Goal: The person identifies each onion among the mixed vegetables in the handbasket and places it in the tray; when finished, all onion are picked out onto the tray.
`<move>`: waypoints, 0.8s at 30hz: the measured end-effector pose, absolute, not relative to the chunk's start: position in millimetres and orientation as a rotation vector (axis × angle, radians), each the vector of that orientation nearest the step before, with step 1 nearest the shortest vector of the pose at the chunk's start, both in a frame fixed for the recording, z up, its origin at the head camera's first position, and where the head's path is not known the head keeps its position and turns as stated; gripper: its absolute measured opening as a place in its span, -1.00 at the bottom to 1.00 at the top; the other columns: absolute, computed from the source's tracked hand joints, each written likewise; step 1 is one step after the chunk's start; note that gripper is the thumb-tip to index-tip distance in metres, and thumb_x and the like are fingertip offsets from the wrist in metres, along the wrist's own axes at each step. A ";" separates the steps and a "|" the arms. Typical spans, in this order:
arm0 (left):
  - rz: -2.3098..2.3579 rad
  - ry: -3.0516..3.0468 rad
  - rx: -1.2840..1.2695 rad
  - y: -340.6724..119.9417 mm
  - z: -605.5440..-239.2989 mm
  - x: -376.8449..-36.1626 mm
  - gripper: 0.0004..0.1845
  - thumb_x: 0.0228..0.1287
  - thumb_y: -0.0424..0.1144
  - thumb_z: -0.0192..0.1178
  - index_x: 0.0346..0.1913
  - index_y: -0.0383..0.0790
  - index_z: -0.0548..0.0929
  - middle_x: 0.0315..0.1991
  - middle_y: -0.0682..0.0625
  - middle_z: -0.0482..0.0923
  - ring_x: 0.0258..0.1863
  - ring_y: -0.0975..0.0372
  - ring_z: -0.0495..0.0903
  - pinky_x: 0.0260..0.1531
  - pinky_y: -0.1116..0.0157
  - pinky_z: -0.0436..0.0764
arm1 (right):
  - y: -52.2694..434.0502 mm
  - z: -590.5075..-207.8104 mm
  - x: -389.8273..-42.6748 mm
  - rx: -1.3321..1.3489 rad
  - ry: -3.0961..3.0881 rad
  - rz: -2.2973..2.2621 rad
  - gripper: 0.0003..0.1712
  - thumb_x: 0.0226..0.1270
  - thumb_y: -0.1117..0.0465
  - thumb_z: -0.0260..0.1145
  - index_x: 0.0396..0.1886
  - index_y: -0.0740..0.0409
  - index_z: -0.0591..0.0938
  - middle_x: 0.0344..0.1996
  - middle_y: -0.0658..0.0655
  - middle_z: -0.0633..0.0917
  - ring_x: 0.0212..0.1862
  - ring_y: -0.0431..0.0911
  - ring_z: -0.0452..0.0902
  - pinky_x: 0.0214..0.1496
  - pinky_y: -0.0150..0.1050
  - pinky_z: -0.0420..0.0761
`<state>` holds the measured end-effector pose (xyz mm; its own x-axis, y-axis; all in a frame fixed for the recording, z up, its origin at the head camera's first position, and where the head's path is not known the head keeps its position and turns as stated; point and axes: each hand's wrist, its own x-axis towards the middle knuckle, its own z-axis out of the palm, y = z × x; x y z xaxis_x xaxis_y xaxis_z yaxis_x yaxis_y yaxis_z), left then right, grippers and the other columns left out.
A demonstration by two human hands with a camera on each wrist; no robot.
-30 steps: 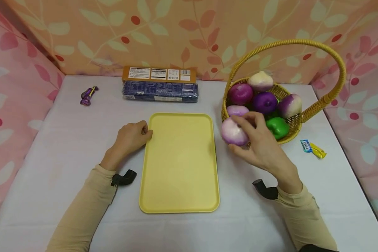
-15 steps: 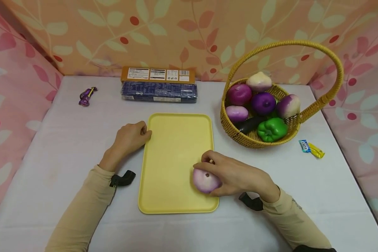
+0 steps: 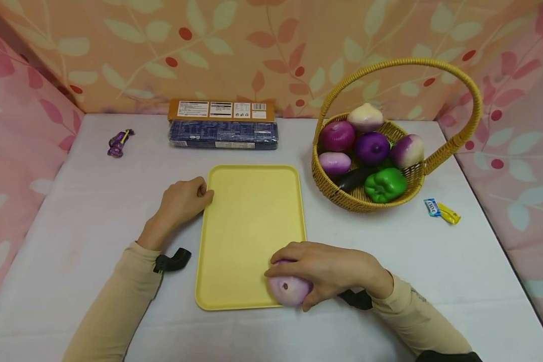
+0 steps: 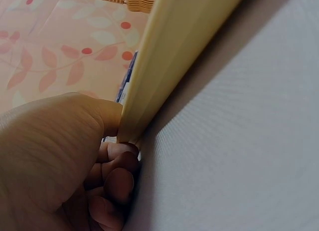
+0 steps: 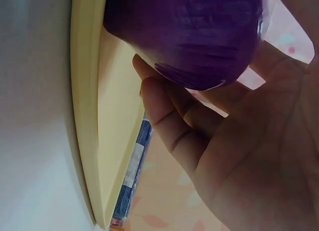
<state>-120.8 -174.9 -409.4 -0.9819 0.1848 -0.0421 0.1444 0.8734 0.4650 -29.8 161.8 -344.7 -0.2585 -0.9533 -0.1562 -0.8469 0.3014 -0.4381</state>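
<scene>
While the left hand [image 3: 180, 201] pinches the tray [image 3: 249, 226], the right hand [image 3: 326, 269] grips a turnip [image 3: 293, 294] at the tray's near right corner, so one seems picked out, with more vegetables [image 3: 372, 148] in the basket [image 3: 344, 202] past its right side.

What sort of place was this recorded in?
Probably a small staged recording booth: leaf-patterned orange-and-pink backdrops line three sides of a white cloth-covered table, and curved black wrist-worn devices are in view.

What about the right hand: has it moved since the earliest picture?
Yes. Against the basket, the right hand has moved left and down in the head view, from the basket's near edge to the near right corner of the yellow tray.
</scene>
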 end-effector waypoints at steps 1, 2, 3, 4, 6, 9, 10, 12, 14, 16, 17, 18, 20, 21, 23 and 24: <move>0.722 2.958 0.259 -174.8 -409.5 -120.8 -0.76 0.33 -0.09 0.07 -0.45 -0.14 0.47 -0.61 -0.02 0.46 -0.62 0.15 0.38 -0.61 0.28 0.26 | 161.4 -344.6 -28.9 -1.611 2.181 -0.369 -0.09 -0.09 -0.16 0.57 0.32 -0.09 0.46 0.24 0.05 0.50 0.25 -0.11 0.43 0.28 -0.19 0.48; 0.720 2.958 0.260 -175.0 -409.6 -121.0 -0.76 0.33 -0.09 0.07 -0.45 -0.14 0.46 -0.61 -0.02 0.46 -0.62 0.15 0.37 -0.61 0.28 0.26 | 161.0 -344.5 -28.2 -1.613 2.176 -0.364 -0.09 -0.09 -0.16 0.57 0.32 -0.10 0.46 0.24 0.05 0.50 0.25 -0.10 0.43 0.27 -0.19 0.48; 0.720 2.956 0.258 -175.0 -409.4 -120.9 -0.76 0.33 -0.10 0.07 -0.45 -0.14 0.46 -0.61 -0.02 0.45 -0.62 0.15 0.37 -0.61 0.28 0.26 | 160.6 -344.5 -27.7 -1.616 2.173 -0.361 -0.09 -0.09 -0.16 0.57 0.32 -0.10 0.46 0.24 0.05 0.50 0.24 -0.10 0.43 0.27 -0.20 0.48; 0.722 2.953 0.256 -175.2 -409.3 -120.9 -0.76 0.33 -0.10 0.07 -0.45 -0.14 0.46 -0.61 -0.02 0.45 -0.62 0.15 0.37 -0.61 0.28 0.26 | 160.3 -344.5 -27.3 -1.620 2.170 -0.359 -0.09 -0.09 -0.16 0.57 0.32 -0.10 0.46 0.24 0.05 0.50 0.24 -0.11 0.43 0.26 -0.20 0.48; 0.725 2.945 0.255 -175.7 -408.8 -120.7 -0.76 0.33 -0.10 0.07 -0.46 -0.14 0.46 -0.61 -0.02 0.44 -0.62 0.15 0.37 -0.61 0.28 0.25 | 159.7 -344.5 -26.7 -1.631 2.170 -0.352 -0.09 -0.09 -0.16 0.57 0.32 -0.10 0.46 0.24 0.06 0.50 0.24 -0.11 0.43 0.26 -0.21 0.49; 0.734 2.939 0.253 -175.7 -408.3 -120.5 -0.76 0.33 -0.10 0.07 -0.46 -0.14 0.46 -0.61 -0.02 0.44 -0.62 0.15 0.37 -0.61 0.28 0.25 | 159.8 -344.4 -26.7 -1.631 2.176 -0.346 -0.09 -0.09 -0.17 0.57 0.32 -0.10 0.46 0.25 0.06 0.50 0.24 -0.11 0.43 0.26 -0.21 0.49; 0.735 2.940 0.253 -175.7 -408.6 -120.7 -0.76 0.33 -0.10 0.07 -0.46 -0.14 0.46 -0.61 -0.02 0.44 -0.62 0.15 0.37 -0.61 0.28 0.24 | 159.9 -344.4 -26.7 -1.629 2.177 -0.344 -0.08 -0.09 -0.17 0.57 0.32 -0.11 0.46 0.26 0.06 0.50 0.25 -0.10 0.43 0.26 -0.20 0.49; 0.739 2.944 0.255 -175.7 -408.8 -121.1 -0.75 0.33 -0.10 0.07 -0.46 -0.14 0.46 -0.61 -0.02 0.44 -0.62 0.15 0.37 -0.61 0.28 0.25 | 160.4 -344.5 -26.7 -1.622 2.180 -0.339 -0.08 -0.09 -0.17 0.57 0.33 -0.12 0.45 0.27 0.06 0.49 0.26 -0.10 0.43 0.27 -0.19 0.49; 0.735 2.953 0.254 -175.2 -409.6 -121.4 -0.76 0.32 -0.10 0.07 -0.46 -0.14 0.46 -0.61 -0.02 0.45 -0.63 0.15 0.37 -0.61 0.28 0.25 | 160.8 -344.5 -26.7 -1.618 2.182 -0.336 -0.07 -0.09 -0.17 0.56 0.34 -0.13 0.44 0.28 0.06 0.48 0.27 -0.10 0.43 0.28 -0.18 0.48; 0.733 2.957 0.254 -175.1 -410.0 -121.4 -0.76 0.32 -0.09 0.07 -0.46 -0.14 0.46 -0.61 -0.02 0.45 -0.63 0.15 0.37 -0.61 0.28 0.26 | 161.4 -344.6 -27.1 -1.621 2.184 -0.336 -0.06 -0.09 -0.17 0.56 0.35 -0.14 0.43 0.29 0.07 0.47 0.28 -0.09 0.42 0.29 -0.17 0.47; 0.735 2.956 0.253 -174.9 -409.9 -121.2 -0.76 0.32 -0.09 0.07 -0.46 -0.14 0.46 -0.61 -0.02 0.45 -0.63 0.15 0.38 -0.62 0.28 0.26 | 161.8 -344.1 -27.4 -1.621 2.186 -0.342 -0.06 -0.09 -0.18 0.56 0.35 -0.14 0.43 0.29 0.07 0.47 0.29 -0.09 0.42 0.29 -0.16 0.47; 0.735 2.955 0.252 -174.9 -410.0 -121.2 -0.76 0.32 -0.09 0.07 -0.46 -0.14 0.46 -0.61 -0.02 0.45 -0.63 0.15 0.38 -0.62 0.28 0.26 | 162.6 -343.3 -28.0 -1.622 2.190 -0.351 -0.06 -0.08 -0.20 0.56 0.35 -0.14 0.43 0.29 0.08 0.47 0.30 -0.08 0.41 0.30 -0.15 0.47; 0.735 2.955 0.249 -175.1 -410.2 -121.0 -0.76 0.31 -0.09 0.07 -0.46 -0.13 0.46 -0.62 -0.02 0.45 -0.63 0.15 0.38 -0.62 0.28 0.26 | 165.7 -340.2 -30.1 -1.607 2.209 -0.379 -0.08 -0.03 -0.23 0.52 0.36 -0.13 0.42 0.31 0.08 0.46 0.32 -0.08 0.39 0.31 -0.13 0.45; 0.736 2.954 0.248 -175.2 -410.1 -120.9 -0.76 0.31 -0.09 0.07 -0.46 -0.13 0.46 -0.62 -0.02 0.44 -0.63 0.15 0.37 -0.62 0.28 0.26 | 168.1 -337.7 -31.9 -1.591 2.231 -0.397 -0.10 0.02 -0.24 0.48 0.36 -0.12 0.42 0.32 0.09 0.46 0.34 -0.08 0.38 0.32 -0.13 0.45; 0.739 2.951 0.247 -175.3 -410.0 -120.8 -0.76 0.31 -0.10 0.08 -0.46 -0.14 0.46 -0.62 -0.02 0.44 -0.64 0.15 0.37 -0.62 0.28 0.26 | 174.8 -331.5 -37.6 -1.529 2.325 -0.450 -0.17 0.12 -0.25 0.41 0.36 -0.10 0.42 0.33 0.09 0.47 0.36 -0.08 0.38 0.33 -0.10 0.44; 0.738 2.950 0.247 -175.5 -410.1 -120.8 -0.76 0.32 -0.10 0.08 -0.46 -0.14 0.46 -0.62 -0.02 0.44 -0.64 0.15 0.37 -0.62 0.28 0.25 | 179.3 -328.3 -41.8 -1.490 2.399 -0.490 -0.21 0.16 -0.22 0.39 0.35 -0.07 0.44 0.32 0.09 0.48 0.36 -0.07 0.38 0.34 -0.08 0.44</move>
<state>-120.8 -175.5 -410.1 -0.9828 0.1780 -0.0486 0.1341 0.8701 0.4742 -41.8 179.3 -328.3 -0.4320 -0.9003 -0.0534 -0.8074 0.4124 -0.4220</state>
